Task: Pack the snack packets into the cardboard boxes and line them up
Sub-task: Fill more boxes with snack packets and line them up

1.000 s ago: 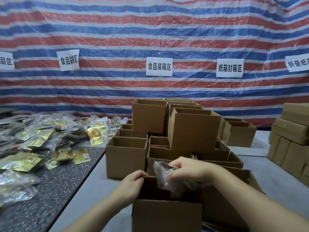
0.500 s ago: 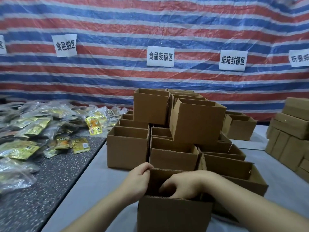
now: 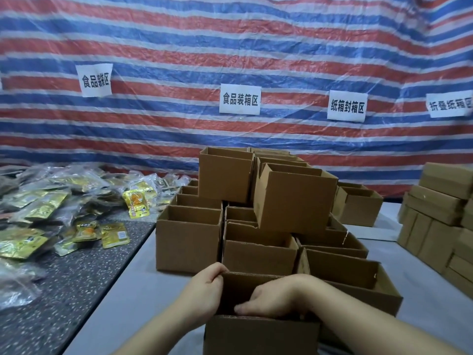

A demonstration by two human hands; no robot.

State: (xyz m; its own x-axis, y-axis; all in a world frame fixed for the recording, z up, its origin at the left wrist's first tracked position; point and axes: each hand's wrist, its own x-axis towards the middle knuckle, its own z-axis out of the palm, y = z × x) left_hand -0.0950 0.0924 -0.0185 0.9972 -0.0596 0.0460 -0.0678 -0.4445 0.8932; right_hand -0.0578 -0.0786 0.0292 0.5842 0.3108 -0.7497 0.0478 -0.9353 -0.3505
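Your left hand (image 3: 204, 293) grips the left wall of the nearest box (image 3: 261, 334). Your right hand (image 3: 271, 301) reaches inside; whether it holds anything, you cannot tell. You seem to be settling a packet there. Next, fetch another from the snack packets (image 3: 76, 213) heaped far left on the counter (image 3: 76, 290).

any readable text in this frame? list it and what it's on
"食品装袋区", middle characters smeared: leftmost full white sign on the striped tarp.
"食品装箱区": white sign in the centre.
"纸箱封箱区": white sign right of centre.
"折叠纸箱", cut off by the frame edge: far right sign.
Print on the yellow snack packets: too small and blurred to read.
Cardboard boxes: no print visible.
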